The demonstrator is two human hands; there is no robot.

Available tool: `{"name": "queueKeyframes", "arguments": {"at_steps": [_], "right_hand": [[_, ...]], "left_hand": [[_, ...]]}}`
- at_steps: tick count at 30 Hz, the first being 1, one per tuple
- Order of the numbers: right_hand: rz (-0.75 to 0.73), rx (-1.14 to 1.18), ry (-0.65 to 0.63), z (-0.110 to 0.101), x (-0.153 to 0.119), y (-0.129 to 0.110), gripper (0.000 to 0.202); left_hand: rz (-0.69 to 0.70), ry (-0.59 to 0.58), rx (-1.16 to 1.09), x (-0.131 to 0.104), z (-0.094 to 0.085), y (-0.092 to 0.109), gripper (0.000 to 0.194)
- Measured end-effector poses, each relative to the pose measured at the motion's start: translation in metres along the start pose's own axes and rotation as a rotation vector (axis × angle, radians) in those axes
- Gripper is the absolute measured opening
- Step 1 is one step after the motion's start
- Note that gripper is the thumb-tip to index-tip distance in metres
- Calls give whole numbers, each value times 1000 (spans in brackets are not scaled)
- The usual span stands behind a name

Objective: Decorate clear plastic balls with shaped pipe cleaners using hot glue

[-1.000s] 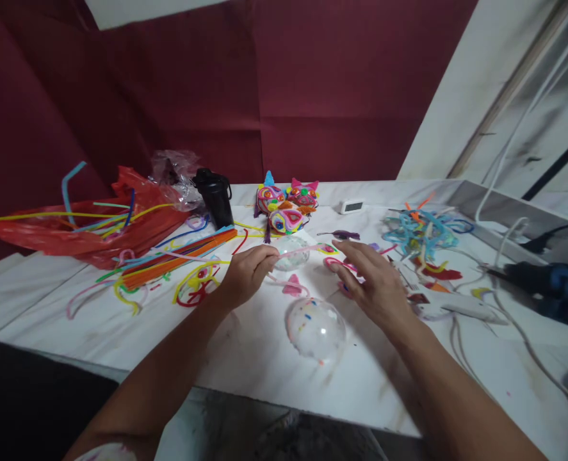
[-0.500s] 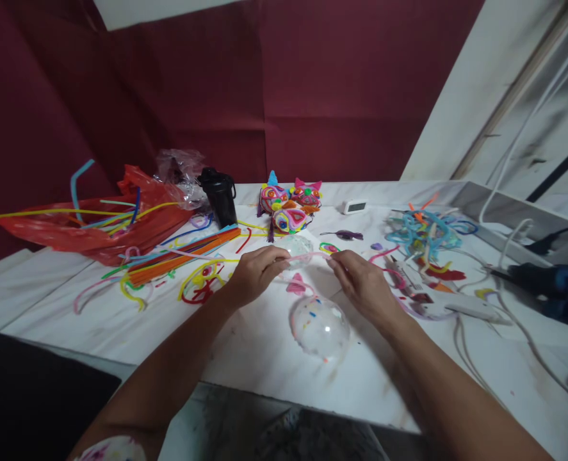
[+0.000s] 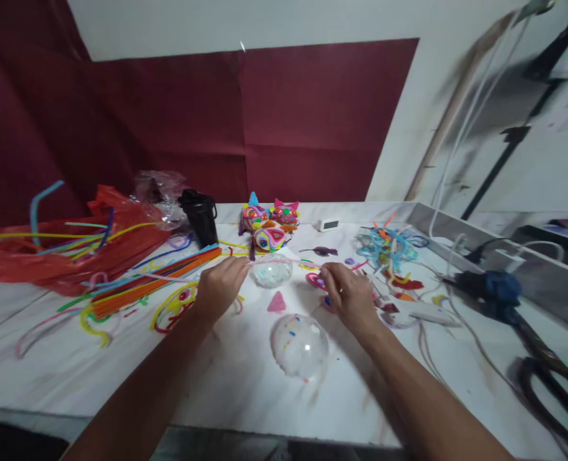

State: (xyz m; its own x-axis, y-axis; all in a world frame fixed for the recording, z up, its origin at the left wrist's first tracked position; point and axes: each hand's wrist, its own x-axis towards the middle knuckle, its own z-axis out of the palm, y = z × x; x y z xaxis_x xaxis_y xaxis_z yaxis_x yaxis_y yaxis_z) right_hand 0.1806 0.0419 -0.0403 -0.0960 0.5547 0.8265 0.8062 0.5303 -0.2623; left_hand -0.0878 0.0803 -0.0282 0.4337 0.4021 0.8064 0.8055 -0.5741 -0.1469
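Note:
A thin pale-pink pipe cleaner stretches between my two hands above the table. My left hand pinches one end, fingers closed. Around the other end, my right hand is closed too. Below the strand lies a clear plastic half-shell with bits in it. Nearer me rests a clear dome with small coloured specks. Between these two sits a pink fuzzy triangle. Pink and red shaped pieces lie by my right fingers, partly hidden.
Behind stand several colourful fuzzy animal heads, a black bottle and a small white digital display. At left are a red plastic bag and orange pipe cleaners. To the right lie a blue tangle, cords and black-handled scissors.
My hands have moved farther apart, drawing the pink pipe cleaner out longer between them. The camera view has tilted up and turned right, bringing the scissors into sight.

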Motion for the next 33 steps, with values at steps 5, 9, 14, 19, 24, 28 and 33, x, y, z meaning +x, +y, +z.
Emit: {"name": "queueKeyframes", "arguments": {"at_steps": [5,9,14,19,24,28,33], "right_hand": [[-8,-62,26,1,2,7,22],[4,-116,33,0,4,10,23],[49,-156,23,-2,5,13,22],[132,-161,22,-4,7,18,23],[193,-151,24,-5,7,23,24],[249,-138,17,-6,4,25,24],[290,-125,22,-8,3,26,24]], "left_hand": [[38,-73,83,0,-2,-8,30],[76,-136,150,1,-4,-10,33],[58,-204,213,-4,3,-19,32],[47,-259,152,-15,17,-36,32],[32,-167,60,-20,28,-38,28],[39,-157,94,-19,27,-35,30],[8,-134,51,-18,26,-36,33]]}}
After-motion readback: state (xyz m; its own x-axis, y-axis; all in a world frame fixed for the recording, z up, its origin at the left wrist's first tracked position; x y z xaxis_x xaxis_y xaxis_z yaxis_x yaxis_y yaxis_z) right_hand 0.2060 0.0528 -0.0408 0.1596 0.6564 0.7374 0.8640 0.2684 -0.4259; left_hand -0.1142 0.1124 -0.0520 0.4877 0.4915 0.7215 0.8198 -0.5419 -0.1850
